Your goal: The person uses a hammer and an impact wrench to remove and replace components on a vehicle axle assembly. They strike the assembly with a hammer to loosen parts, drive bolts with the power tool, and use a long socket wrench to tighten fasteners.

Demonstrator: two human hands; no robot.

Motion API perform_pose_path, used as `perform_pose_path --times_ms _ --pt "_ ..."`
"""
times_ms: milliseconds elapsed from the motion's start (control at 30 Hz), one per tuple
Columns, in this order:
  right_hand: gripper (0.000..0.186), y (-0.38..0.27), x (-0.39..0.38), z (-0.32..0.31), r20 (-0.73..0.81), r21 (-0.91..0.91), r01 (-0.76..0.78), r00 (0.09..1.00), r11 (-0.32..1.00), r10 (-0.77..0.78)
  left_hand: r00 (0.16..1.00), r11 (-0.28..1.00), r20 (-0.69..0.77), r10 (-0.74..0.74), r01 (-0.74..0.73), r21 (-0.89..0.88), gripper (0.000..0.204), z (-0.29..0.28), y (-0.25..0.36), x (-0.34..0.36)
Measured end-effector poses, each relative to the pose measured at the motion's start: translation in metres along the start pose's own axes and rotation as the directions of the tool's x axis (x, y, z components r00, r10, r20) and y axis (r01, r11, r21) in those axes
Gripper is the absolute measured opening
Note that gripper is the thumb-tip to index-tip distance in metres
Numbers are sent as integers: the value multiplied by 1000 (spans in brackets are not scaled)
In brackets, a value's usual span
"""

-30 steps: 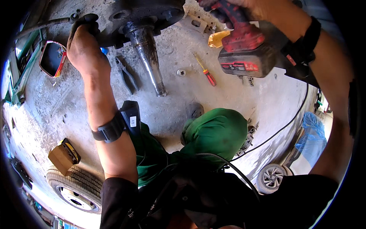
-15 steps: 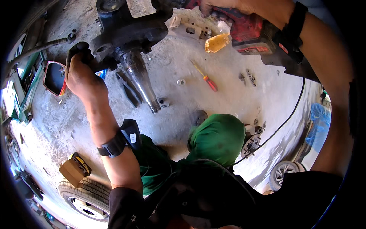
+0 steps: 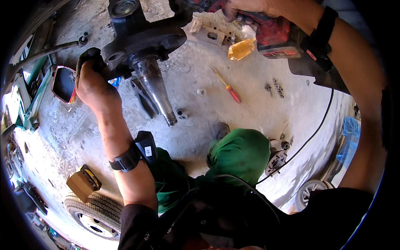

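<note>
My left hand (image 3: 95, 81) curls against the black metal steering knuckle (image 3: 139, 39); my right hand (image 3: 248, 6) grips the red-and-black cordless tool (image 3: 273, 35). Its kick could pinch my left

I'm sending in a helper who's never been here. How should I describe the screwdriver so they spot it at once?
Find the big black part at the top, with its metal shaft pointing down. Right of that shaft, past a small silvery ring, the screwdriver lies on the floor. Unlike the ring, it is long and slim, with a red-and-yellow handle.
</note>
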State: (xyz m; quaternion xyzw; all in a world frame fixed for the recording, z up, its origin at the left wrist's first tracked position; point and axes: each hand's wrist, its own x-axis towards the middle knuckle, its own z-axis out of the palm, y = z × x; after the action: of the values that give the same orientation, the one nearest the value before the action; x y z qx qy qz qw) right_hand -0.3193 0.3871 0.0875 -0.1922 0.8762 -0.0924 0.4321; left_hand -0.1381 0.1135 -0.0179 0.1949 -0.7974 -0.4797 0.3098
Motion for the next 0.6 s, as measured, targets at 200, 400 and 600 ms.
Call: perform_pose_path --times_ms 200,400,600 --pt "13 1 -2 -2 -7 -43 -8 1000 999 8 946 885 75 316 -323 335 21 0 3 -2" --pt "14 1 -3 -4 -18 -67 -17 1000 998 16 986 973 7 -168 167 -158 21 3 5 2" --pt "14 3 -3 -7 -21 -79 -25 1000 997 23 963 917 0 -268 255 -306 23 6 3 4"
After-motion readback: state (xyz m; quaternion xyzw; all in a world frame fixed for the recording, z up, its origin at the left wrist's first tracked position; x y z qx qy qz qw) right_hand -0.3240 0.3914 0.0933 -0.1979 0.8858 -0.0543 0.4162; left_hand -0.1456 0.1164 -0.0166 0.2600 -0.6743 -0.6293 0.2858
